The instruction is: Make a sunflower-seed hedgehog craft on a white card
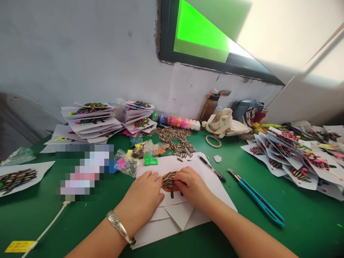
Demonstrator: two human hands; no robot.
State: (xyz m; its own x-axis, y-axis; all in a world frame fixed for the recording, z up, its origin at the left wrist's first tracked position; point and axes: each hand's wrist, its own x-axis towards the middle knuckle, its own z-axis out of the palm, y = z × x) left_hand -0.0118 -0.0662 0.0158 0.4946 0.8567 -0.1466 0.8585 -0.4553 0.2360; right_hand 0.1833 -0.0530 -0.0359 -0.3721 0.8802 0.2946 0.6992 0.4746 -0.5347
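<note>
On the green table lies a stack of white paper sheets [185, 215]. On the top sheet is an orange-brown shape covered with striped sunflower seeds [168, 180]. My left hand [143, 197] lies flat on the paper just left of the seed shape, fingers stretched out, a silver bracelet on the wrist. My right hand [192, 186] rests on the right side of the seed shape with its fingers curled and pressing on the seeds. What sits under those fingertips is hidden.
A pile of loose sunflower seeds [176, 139] lies behind the paper, with small bags of coloured bits [126, 163] to its left. Stacks of finished seed pictures [91, 122] stand at back left and spread at right [292, 157]. A black pen [212, 168], blue cutter [258, 199] and tape ring [213, 141] lie at right.
</note>
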